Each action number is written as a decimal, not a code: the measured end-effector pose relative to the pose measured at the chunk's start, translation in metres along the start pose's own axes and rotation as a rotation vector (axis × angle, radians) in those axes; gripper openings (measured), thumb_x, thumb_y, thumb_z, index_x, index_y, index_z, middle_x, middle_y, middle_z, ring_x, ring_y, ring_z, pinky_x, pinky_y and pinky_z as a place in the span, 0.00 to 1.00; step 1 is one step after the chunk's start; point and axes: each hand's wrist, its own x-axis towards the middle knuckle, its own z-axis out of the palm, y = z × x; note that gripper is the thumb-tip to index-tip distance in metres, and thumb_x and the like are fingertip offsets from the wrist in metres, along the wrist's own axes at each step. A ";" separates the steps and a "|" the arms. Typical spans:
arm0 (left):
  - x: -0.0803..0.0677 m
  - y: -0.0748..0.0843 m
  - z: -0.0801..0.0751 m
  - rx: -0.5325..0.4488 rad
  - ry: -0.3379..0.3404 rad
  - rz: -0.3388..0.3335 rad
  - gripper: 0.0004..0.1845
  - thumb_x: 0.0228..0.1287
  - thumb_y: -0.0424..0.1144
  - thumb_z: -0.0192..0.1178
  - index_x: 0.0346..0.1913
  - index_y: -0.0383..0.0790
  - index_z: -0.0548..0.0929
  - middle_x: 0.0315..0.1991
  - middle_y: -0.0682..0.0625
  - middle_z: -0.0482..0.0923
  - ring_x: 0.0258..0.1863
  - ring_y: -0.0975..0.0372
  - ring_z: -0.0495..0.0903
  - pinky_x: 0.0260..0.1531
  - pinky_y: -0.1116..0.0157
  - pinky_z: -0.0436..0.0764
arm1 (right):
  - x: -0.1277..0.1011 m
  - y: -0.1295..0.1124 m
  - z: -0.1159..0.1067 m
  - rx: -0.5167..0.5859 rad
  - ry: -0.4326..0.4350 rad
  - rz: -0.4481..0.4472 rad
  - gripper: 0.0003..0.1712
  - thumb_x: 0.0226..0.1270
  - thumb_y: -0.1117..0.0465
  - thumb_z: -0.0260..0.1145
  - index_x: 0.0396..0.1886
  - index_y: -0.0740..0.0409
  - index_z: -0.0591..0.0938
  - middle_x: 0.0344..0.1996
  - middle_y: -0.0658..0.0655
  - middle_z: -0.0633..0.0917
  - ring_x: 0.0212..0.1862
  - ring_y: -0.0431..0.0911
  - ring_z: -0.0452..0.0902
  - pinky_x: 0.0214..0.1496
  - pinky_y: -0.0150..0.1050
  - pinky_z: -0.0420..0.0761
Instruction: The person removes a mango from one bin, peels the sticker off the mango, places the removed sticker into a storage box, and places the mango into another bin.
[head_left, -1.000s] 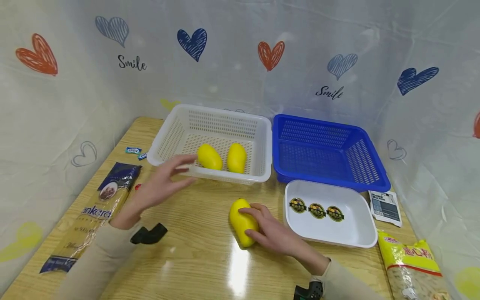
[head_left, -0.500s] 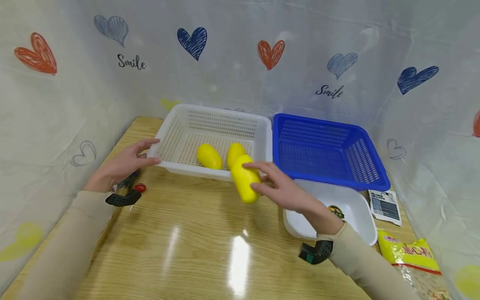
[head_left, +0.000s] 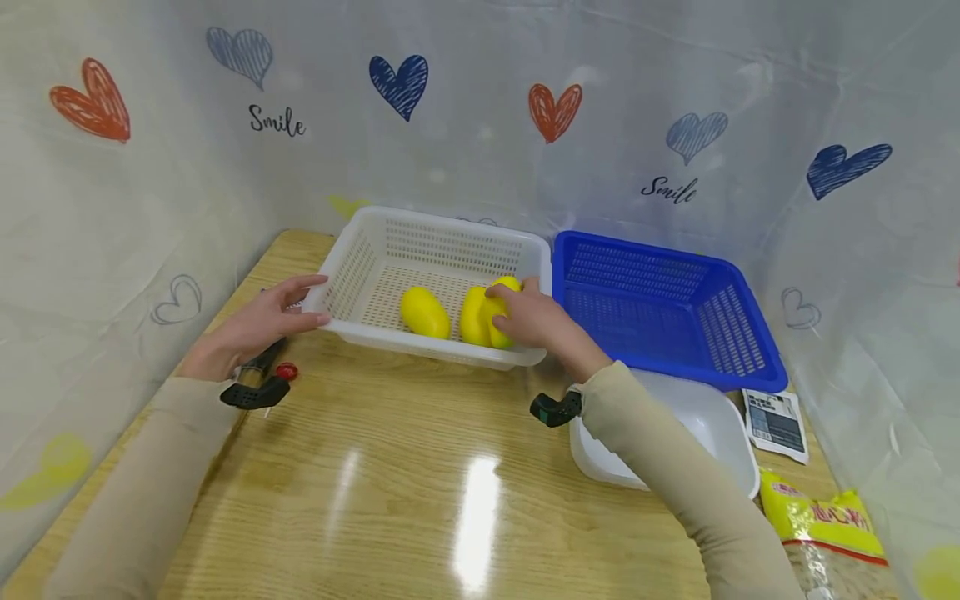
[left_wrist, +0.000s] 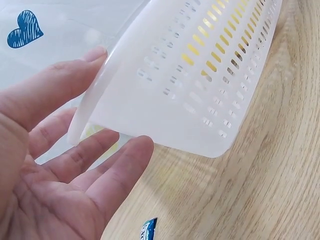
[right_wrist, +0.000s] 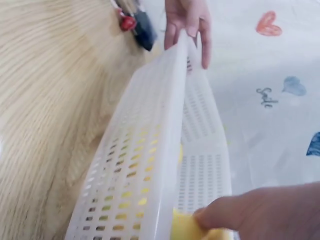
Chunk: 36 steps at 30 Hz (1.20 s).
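Right hand (head_left: 528, 321) grasping mango (head_left: 501, 310) inside white basket (head_left: 431, 230) | left hand (head_left: 251, 325) flat, fingers relaxed, touching basket corner

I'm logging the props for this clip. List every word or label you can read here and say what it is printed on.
"Smile": on the backdrop sheet, left, under the grey-blue heart.
"Smile": on it again, right, under the pale blue heart.
Black-and-white label near the blue basket: too small to read.
Yellow packet: red characters, too blurred.
Blue wrapper: cut off, unreadable.
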 end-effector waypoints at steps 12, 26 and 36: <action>-0.001 0.001 0.000 -0.016 0.022 -0.009 0.41 0.68 0.43 0.63 0.77 0.48 0.53 0.68 0.40 0.66 0.52 0.67 0.76 0.50 0.63 0.77 | 0.030 -0.001 0.012 0.141 -0.080 -0.034 0.29 0.75 0.57 0.55 0.73 0.46 0.64 0.62 0.69 0.65 0.52 0.54 0.68 0.54 0.48 0.74; 0.001 0.002 0.001 0.002 0.016 -0.009 0.41 0.68 0.44 0.63 0.77 0.49 0.52 0.69 0.41 0.64 0.54 0.66 0.74 0.47 0.72 0.74 | 0.055 0.008 0.030 0.239 -0.109 0.027 0.30 0.72 0.52 0.59 0.71 0.47 0.66 0.69 0.61 0.67 0.71 0.59 0.54 0.68 0.56 0.62; 0.001 0.002 0.002 0.010 0.016 -0.005 0.42 0.68 0.44 0.63 0.78 0.48 0.52 0.70 0.41 0.63 0.55 0.66 0.73 0.47 0.73 0.75 | 0.028 0.011 0.016 0.243 -0.024 -0.087 0.32 0.76 0.53 0.55 0.75 0.50 0.62 0.72 0.59 0.64 0.70 0.56 0.62 0.69 0.53 0.63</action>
